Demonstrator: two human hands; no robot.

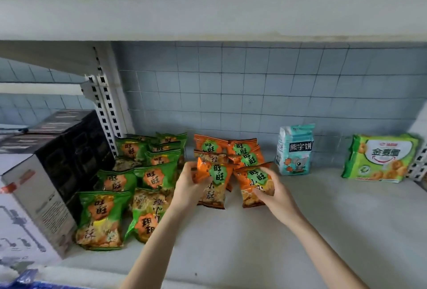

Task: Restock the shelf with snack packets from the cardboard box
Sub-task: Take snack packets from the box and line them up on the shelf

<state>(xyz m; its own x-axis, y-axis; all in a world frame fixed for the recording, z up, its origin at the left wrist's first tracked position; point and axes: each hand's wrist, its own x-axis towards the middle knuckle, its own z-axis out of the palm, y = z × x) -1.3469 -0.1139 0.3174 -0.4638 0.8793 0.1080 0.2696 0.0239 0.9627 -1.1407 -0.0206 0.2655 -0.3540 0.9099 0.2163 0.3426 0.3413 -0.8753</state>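
Head view — pale shelf (300, 231) bearing snack packets (104, 217), tiled wall (254, 85) behind.

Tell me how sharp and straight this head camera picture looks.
Head view: the wide lens bows the upper shelf; the boxes at left are smeared; print on the orange packets held by the left hand and right hand is readable; light is soft and even, no harsh glare.

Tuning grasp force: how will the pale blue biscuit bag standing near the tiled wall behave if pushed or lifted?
The pale blue biscuit bag stands upright, taller than wide, so a push high up would probably tip it. Its film looks soft and creased, so it likely dents rather than staying stiff. The smooth wrapper may be slippery.
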